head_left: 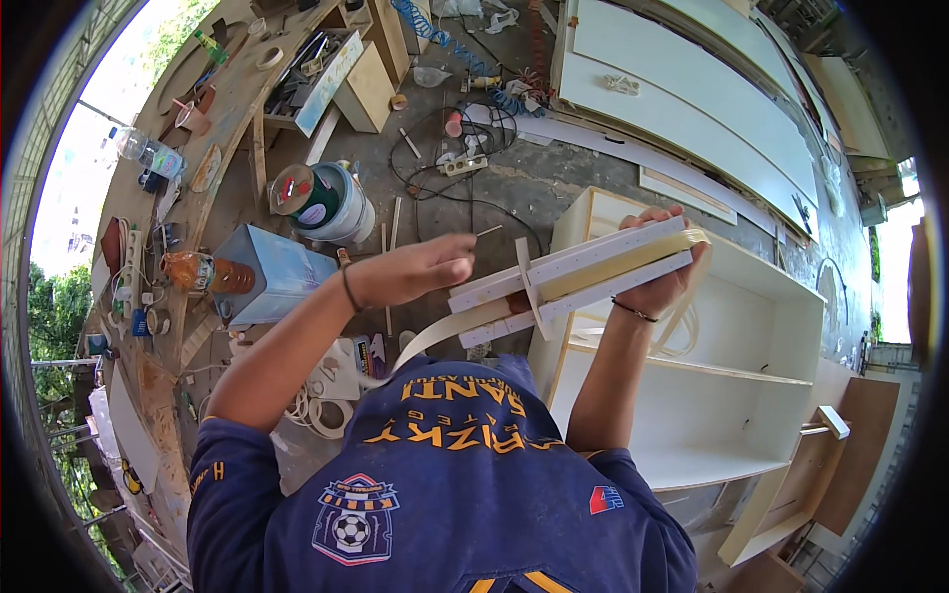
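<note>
My right hand (664, 282) grips the far end of a long white wooden frame (603, 259), made of two parallel strips with small dots along them. A short pale crosspiece (531, 282) lies across the strips near the other end. Cream edging strip (440, 331) runs lengthwise between them, hangs in loops below my right hand and curves out toward my chest. My left hand (420, 271) is closed, left of the frame and apart from it. A thin stick (489, 230) juts from its fingertips; the end inside the hand is hidden.
A white open cabinet (682, 395) lies below the frame at the right. White panels (682, 89) are stacked at the far right. Cables and a power strip (463, 165) are on the floor. Buckets (341, 212) and a cluttered workbench (222, 148) stand at left.
</note>
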Demonstrator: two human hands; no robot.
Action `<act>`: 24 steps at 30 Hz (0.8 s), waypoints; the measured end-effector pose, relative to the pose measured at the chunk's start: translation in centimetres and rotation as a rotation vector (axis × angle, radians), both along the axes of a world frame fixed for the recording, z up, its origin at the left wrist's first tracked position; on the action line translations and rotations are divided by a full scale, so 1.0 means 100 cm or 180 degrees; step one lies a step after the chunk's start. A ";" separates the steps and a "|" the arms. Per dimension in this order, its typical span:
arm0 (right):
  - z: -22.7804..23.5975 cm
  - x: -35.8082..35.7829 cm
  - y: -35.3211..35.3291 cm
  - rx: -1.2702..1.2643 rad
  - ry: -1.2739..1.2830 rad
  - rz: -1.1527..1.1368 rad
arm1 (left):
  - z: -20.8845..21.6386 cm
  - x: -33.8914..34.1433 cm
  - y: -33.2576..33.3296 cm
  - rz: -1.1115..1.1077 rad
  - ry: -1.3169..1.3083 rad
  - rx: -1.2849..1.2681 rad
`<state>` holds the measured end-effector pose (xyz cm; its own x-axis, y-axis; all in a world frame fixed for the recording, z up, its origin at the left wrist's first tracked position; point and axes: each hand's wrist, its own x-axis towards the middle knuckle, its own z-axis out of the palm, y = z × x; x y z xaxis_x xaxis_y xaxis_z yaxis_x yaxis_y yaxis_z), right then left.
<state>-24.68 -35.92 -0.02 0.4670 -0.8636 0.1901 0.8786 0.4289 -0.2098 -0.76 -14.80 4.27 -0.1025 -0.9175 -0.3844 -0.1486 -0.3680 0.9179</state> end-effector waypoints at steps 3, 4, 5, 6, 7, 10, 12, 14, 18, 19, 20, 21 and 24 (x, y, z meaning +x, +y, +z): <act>0.009 0.001 0.001 -0.0064 0.0073 -0.0080 | -0.007 -0.001 0.006 -0.0039 0.0416 0.0288; 0.010 0.002 0.003 -0.0058 0.0082 -0.0074 | -0.001 -0.013 -0.005 -0.0180 0.0234 0.0022; 0.012 0.006 0.004 -0.0061 0.0052 -0.0065 | 0.006 -0.023 -0.015 -0.0305 0.0044 -0.0255; 0.013 0.009 0.005 -0.0064 0.0021 -0.0055 | 0.011 -0.030 -0.025 -0.0281 0.0044 -0.0259; 0.013 0.010 0.003 -0.0074 0.0016 -0.0014 | 0.017 -0.034 -0.036 -0.0463 0.0033 -0.0329; 0.006 0.003 -0.002 -0.0193 -0.0223 -0.0035 | 0.028 -0.041 -0.048 -0.0627 0.0228 -0.0141; 0.001 -0.002 -0.002 -0.0074 -0.0121 -0.0098 | 0.027 -0.043 -0.052 -0.0654 0.0433 0.0130; -0.017 -0.007 -0.006 0.0076 -0.0207 -0.0039 | 0.016 -0.038 -0.046 -0.0472 0.0490 0.0024; -0.054 -0.032 -0.031 -0.0035 0.0187 -0.0447 | 0.030 -0.026 -0.023 -0.0378 0.0428 0.0398; -0.064 -0.050 -0.051 -0.0033 0.0214 -0.0607 | 0.037 -0.022 -0.016 -0.0437 0.0371 0.0579; -0.076 -0.075 -0.078 0.0168 0.0364 -0.0819 | 0.038 -0.015 -0.007 -0.0477 0.0366 0.0632; -0.088 -0.102 -0.107 0.0368 0.0505 -0.1012 | 0.030 -0.003 0.007 -0.0407 0.0267 0.0633; -0.095 -0.209 -0.199 0.0643 0.1556 -0.2092 | 0.034 0.012 0.018 -0.0605 0.0201 0.0500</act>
<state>-45.62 -55.85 -9.48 -0.1531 -0.9841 -0.0900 0.7927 -0.0679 -0.6058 0.41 -13.01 7.71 -0.2958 -0.8090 -0.5080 -0.1728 -0.4777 0.8614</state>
